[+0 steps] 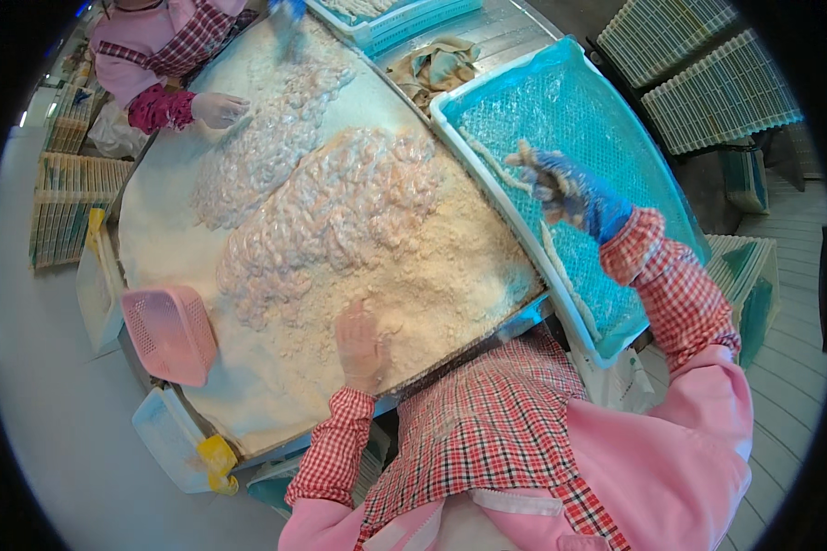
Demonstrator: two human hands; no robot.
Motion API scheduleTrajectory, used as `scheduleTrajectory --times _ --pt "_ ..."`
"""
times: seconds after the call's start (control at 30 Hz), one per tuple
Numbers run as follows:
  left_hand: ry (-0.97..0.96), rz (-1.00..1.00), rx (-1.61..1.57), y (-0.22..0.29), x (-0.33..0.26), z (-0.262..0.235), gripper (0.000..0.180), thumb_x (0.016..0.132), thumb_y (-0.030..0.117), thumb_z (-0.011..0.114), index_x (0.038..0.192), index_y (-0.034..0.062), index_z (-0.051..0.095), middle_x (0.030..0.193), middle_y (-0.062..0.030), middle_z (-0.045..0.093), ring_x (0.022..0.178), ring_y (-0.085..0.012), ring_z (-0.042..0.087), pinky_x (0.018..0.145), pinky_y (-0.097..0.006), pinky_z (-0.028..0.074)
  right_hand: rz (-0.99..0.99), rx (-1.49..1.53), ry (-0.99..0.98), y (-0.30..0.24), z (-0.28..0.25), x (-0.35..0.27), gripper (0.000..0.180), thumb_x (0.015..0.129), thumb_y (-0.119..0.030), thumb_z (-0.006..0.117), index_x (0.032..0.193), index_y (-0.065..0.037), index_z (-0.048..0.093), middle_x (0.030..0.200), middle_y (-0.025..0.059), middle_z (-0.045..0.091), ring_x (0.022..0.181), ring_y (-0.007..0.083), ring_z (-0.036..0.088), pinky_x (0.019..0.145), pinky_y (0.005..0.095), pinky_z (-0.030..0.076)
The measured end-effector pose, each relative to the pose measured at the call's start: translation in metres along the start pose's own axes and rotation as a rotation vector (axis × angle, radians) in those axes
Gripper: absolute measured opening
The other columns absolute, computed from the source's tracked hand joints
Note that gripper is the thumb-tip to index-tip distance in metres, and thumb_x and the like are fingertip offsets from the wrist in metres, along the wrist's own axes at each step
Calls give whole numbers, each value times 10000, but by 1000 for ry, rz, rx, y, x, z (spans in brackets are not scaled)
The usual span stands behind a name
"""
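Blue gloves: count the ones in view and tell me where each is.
2. One blue glove is on the wearer's right hand, above the blue tray; the second glove is at the picture's top edge, partly cut off. Others may be hidden.

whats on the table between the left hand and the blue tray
In the head view, loose, crumbly pale powder covers the table between the left hand and the blue tray; no tool or container shows there.

Head-worn fisheye, facing down, near above worktable [170, 220].
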State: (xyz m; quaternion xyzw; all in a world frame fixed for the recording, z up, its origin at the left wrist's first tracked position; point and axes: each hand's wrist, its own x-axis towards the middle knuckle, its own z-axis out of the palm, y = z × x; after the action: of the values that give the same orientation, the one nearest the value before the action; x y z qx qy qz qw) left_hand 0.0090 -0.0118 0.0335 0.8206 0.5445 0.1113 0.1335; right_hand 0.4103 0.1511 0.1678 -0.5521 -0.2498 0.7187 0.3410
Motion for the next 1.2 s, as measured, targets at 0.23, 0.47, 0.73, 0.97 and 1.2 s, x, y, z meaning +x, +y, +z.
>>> scheduleTrajectory --times 0.23,0.47,0.73,0.97,1.2 --pt "211 -86 -160 15 50 -3 577 844 160 568 1379 -4 429 1406 -236 428 1299 -411 399 1092 -485 305 -53 8 30 2 -52 103 466 973 -410 529 1231 -22 551 1032 73 633 850 141 605 707 236 519" --pt "295 -36 -248 11 128 -34 548 831 177 640 1333 28 478 1361 -193 489 1234 -391 460 1023 -479 373 -96 -256 -90 14 -81 135 342 987 -252 534 1259 -51 585 1196 92 628 1008 159 606 893 304 507" --pt "25 614 -217 65 371 -20 289 843 53 592 1117 119 656 1229 -62 623 1131 -235 581 977 -391 437 -238 -505 -32 61 -86 98 398 908 -126 636 1300 -109 571 1120 83 659 940 169 629 830 319 522" --pt "-299 840 309 101 420 18 285 865 70 551 1115 158 658 1145 -44 636 1091 -236 586 937 -371 466 -280 -948 80 60 -66 64 514 867 -153 663 1360 -138 516 957 134 657 813 228 640 755 362 519" --pt "177 500 -300 84 379 -19 253 825 62 624 1076 54 648 1078 -117 668 1003 -301 637 852 -385 515 -403 -781 99 62 -75 92 484 962 -242 557 1407 -87 444 1119 160 660 886 233 652 811 361 524"
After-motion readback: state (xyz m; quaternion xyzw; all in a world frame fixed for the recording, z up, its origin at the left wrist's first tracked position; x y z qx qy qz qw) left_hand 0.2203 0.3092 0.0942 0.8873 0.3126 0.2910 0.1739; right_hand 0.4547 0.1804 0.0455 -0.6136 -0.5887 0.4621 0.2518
